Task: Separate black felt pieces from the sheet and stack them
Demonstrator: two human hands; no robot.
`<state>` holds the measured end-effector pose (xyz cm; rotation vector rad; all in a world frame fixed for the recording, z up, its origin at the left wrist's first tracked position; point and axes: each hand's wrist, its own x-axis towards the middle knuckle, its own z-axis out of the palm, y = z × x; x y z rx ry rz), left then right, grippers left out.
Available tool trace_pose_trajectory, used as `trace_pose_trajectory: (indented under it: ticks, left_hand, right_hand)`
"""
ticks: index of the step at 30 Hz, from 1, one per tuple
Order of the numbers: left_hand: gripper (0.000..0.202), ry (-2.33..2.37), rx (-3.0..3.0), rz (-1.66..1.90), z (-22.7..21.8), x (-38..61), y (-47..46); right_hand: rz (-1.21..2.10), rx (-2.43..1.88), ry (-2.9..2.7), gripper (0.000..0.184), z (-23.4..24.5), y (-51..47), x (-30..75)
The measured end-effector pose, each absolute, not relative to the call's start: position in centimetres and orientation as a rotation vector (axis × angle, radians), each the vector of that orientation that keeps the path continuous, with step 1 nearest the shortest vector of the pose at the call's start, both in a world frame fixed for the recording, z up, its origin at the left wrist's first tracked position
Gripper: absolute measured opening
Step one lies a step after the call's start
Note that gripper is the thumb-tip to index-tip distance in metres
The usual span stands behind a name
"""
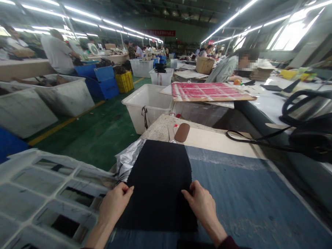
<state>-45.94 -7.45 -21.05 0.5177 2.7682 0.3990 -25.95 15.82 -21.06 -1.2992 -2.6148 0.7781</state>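
Observation:
A long black piece of fabric (159, 179) lies flat on the blue-covered worktable (247, 201) in front of me. My left hand (115, 205) pinches its left edge with curled fingers. My right hand (202, 204) rests on the fabric's right edge, fingers bent and pressing or gripping it. Silver plastic wrap (128, 160) is bunched beside the fabric's left side. A brown oval piece (182, 132) lies on the pale board (220, 141) beyond the fabric.
A white crate lid with openings (42, 196) sits at my lower left. A black bag with straps (314, 131) rests at right. White bins (145, 105) stand past the table. A red sheet (206, 91) lies on a farther table, where a seated person (229, 66) works.

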Motion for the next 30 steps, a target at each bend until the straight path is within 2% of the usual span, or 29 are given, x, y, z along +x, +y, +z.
trace_pose_trajectory:
  ticks: [6,17,30]
  left_hand:
    - [0.030,2.779,0.512,0.383,-20.9,-45.8,-7.3]
    - [0.028,2.795,0.513,0.385,-21.1,-45.8,-7.4]
    - [0.028,2.796,0.489,0.416,-21.2,-45.7,-7.5]
  right_hand:
    - [0.863,-1.142,-2.576,0.011,-20.2,17.4,-27.6]
    - [0.953,-1.145,-2.638,0.013,-21.1,18.7,-29.4]
    - [0.892,-1.079,-2.634,0.013,-21.0,18.0,-29.1]
